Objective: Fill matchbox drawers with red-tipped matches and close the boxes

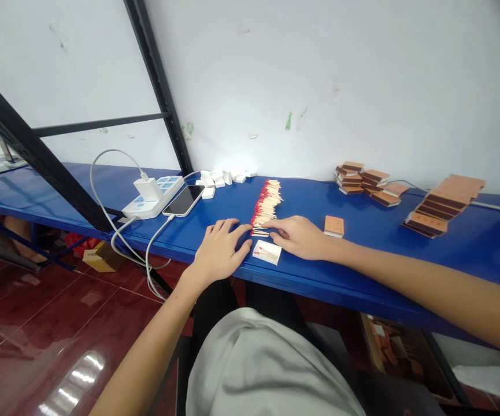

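Observation:
A long row of red-headed matches (267,202) lies on the blue shelf top, heads towards the left. My left hand (220,249) rests at the near end of the row, fingers apart, its index fingertip at the match heads. From the other side, my right hand (300,237) reaches in with the index finger stretched out over the plain ends of the nearest matches. Nothing shows held in either hand. Between the hands and the shelf's front edge sits an open white matchbox tray (267,252) with a few matches inside. An orange matchbox sleeve (333,226) lies beyond my right wrist.
White trays (221,178) are heaped against the wall. Stacked orange matchboxes (354,177) and a leaning row of sleeves (444,205) stand to the right. At the left are a phone (184,200), a power strip (154,198), cables and a black upright post (158,75).

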{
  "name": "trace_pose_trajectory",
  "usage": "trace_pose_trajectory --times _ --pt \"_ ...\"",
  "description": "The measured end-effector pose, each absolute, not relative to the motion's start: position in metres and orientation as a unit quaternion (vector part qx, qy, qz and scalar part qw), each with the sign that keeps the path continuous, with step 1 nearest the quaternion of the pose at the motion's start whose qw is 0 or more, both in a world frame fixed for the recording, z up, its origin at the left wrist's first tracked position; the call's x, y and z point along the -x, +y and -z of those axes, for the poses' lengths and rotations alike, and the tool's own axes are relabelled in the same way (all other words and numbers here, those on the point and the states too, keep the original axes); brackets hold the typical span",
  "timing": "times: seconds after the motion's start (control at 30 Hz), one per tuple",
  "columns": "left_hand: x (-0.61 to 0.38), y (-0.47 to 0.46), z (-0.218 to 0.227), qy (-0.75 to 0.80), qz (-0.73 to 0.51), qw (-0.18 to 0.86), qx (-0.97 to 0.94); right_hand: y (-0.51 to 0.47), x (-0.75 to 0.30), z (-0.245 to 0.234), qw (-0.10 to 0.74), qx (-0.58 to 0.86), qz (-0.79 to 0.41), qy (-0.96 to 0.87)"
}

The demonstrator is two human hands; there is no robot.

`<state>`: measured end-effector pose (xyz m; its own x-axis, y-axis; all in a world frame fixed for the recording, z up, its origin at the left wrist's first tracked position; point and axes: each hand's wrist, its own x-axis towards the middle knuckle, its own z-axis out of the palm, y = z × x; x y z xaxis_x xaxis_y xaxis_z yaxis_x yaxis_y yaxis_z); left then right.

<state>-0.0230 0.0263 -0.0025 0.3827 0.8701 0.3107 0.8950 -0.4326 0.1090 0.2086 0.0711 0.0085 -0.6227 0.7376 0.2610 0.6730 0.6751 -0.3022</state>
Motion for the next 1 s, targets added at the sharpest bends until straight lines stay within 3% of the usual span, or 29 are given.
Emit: trace_pose_trajectory --times 1.0 --pt "0.0243 0.0263 0.0025 -0.521 0.151 0.043 0.839 0.071 -0.2102 -0.0079 0.195 0.379 -0.092 -0.9"
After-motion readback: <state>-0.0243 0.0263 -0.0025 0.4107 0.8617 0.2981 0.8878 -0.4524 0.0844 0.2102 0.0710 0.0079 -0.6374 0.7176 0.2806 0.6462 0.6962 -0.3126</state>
